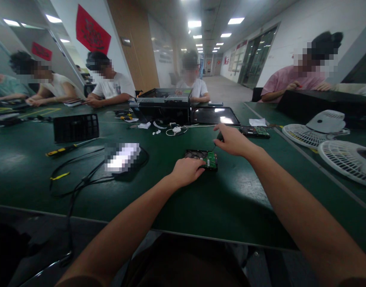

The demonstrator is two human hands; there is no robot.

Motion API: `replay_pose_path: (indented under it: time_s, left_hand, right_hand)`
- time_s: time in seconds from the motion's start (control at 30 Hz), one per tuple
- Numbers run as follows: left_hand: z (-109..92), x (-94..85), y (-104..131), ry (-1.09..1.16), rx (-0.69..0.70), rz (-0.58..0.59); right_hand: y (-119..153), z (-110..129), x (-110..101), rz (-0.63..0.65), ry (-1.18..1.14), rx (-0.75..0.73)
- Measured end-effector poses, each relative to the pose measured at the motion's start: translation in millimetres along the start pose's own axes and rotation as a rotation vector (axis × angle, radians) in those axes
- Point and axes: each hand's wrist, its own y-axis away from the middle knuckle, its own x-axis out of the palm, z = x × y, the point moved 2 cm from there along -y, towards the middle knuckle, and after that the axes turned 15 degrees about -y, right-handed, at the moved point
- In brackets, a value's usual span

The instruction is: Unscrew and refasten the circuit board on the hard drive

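A hard drive [212,159] lies flat on the green table with its green circuit board facing up. My left hand [187,170] grips its left and near side, with fingers over the board and the thumb at the near edge. A screwdriver [220,137] with a dark handle is in my right hand [230,140], closed around the handle. The thin shaft slants down to the far right part of the board. The tip is too small to make out. Another drive with a green board [256,132] rests farther back to the right.
An opened computer case [161,105] stands at the back, beside a black panel [214,115]. White fans [305,129] are at right. Cables [81,181], a yellow-black screwdriver [61,150] and a dark panel [76,128] lie left. Several people sit around the table.
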Motion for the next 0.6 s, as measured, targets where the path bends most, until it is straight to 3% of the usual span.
replay_pose_path:
  time_s: [0.6]
  left_hand:
    - [1.7, -2.1, 1.3, 0.029, 0.005, -0.039]
  right_hand:
    - [2.9, 5.4, -5.8, 0.049, -0.013, 0.019]
